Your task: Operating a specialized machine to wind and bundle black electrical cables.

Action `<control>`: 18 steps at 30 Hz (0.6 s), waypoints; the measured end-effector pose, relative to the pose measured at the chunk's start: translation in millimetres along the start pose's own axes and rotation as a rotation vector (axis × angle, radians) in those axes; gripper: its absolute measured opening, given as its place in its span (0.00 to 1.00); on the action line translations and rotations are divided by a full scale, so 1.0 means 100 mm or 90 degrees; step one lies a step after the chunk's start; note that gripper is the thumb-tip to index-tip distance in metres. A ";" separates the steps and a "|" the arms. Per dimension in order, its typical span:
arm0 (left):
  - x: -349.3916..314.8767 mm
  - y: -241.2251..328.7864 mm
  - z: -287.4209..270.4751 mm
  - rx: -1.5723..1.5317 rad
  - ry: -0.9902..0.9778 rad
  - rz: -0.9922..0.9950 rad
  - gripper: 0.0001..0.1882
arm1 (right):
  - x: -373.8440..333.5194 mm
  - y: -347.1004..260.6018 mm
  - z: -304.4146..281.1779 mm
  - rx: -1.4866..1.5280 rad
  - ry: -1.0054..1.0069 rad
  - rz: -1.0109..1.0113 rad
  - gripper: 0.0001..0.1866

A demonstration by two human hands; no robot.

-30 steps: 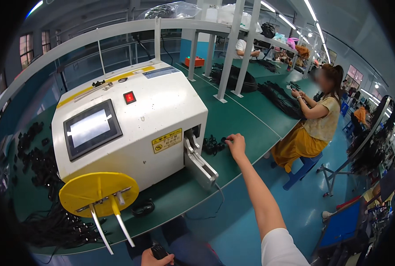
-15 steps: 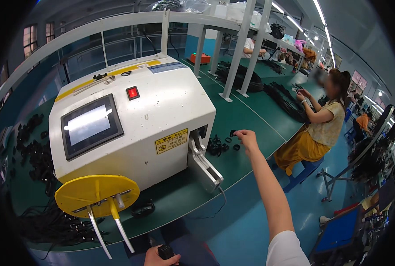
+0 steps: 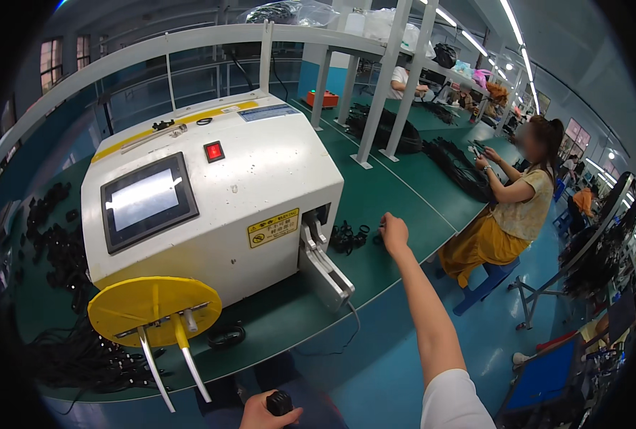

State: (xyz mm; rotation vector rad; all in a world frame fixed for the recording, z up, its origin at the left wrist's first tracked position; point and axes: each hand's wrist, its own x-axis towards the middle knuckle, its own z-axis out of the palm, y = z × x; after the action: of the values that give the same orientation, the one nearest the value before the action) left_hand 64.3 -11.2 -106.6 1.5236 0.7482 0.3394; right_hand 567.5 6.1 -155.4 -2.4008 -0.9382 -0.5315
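My left hand (image 3: pixel 264 412) is at the lower edge, in front of the table. Its fingers are wrapped round a black, ribbed bundle (image 3: pixel 279 403) that looks like a coiled cable. My right arm reaches out over the green table, and the right hand (image 3: pixel 394 232) is low above its surface with the fingers pinched together. Whatever lies between those fingertips is hidden. Just left of that hand is a small cluster of black rings (image 3: pixel 346 238). Between my two hands stands a white machine (image 3: pixel 275 157) with a grey metal guide arm (image 3: pixel 326 275) jutting out.
A yellow disc with two prongs (image 3: pixel 153 311) sticks out at the machine's front. Another black cable coil (image 3: pixel 226 335) lies beside it. Black cables (image 3: pixel 96 365) and small black parts (image 3: pixel 50 222) cover the left side. A co-worker (image 3: pixel 529 186) sits at the right; metal posts (image 3: pixel 379 93) stand behind.
My right hand has come down and slightly nearer to the table; the small black piece at its fingertips no longer shows. My left hand has risen a little with the black bundle.
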 end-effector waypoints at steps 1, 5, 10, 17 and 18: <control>0.00 -0.01 0.00 0.003 0.004 0.000 0.11 | 0.02 0.02 0.04 -0.028 0.017 -0.030 0.08; -0.06 -0.06 0.02 -0.009 0.021 -0.021 0.11 | 0.02 -0.09 0.11 -0.065 0.040 -0.131 0.08; -0.07 -0.03 0.01 -0.001 0.017 -0.026 0.11 | 0.02 -0.20 0.07 -0.080 0.006 -0.192 0.08; -0.22 -0.19 -0.10 -0.027 0.089 -0.049 0.11 | -0.61 -0.85 -0.98 0.538 0.083 -0.017 0.04; -0.17 -0.19 -0.13 -0.054 0.057 -0.023 0.10 | -0.93 -1.10 -1.32 0.572 0.009 0.022 0.02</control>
State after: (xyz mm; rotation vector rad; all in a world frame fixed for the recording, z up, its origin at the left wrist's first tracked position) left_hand 39.5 -13.0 -119.3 1.4212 0.8208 0.4089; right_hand 403.4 -48.0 -64.1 -1.5883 -0.8725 -0.0646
